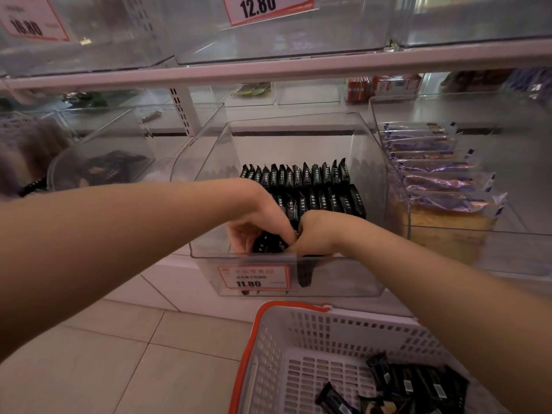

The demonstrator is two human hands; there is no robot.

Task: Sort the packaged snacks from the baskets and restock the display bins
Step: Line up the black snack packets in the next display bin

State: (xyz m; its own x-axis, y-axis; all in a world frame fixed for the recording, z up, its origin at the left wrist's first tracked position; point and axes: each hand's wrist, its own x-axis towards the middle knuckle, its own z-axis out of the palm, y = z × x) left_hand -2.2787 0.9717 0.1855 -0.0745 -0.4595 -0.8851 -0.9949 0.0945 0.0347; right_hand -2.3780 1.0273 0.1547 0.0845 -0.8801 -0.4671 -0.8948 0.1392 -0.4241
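A white shelf runs across the view, with clear bins above and below it. Below it, the middle display bin is a clear plastic tub that holds rows of black snack packets standing upright on edge, the back row tight against the next one in front. A red-bordered price label reading 11.80 is fixed to the bin's front wall. To the right, a neighbouring clear bin holds purple-wrapped cakes stacked in a slanting row. On the tiled floor below stands a white plastic basket with an orange rim; several loose black packets lie in its bottom right corner.

Both hands reach into the front of the middle bin and meet there. The left hand has its fingers curled down around a small bunch of black packets at the bin's front left. The right hand is pressed against the left, its fingers bent downward behind the bin's front wall; whether they grip a packet cannot be told.
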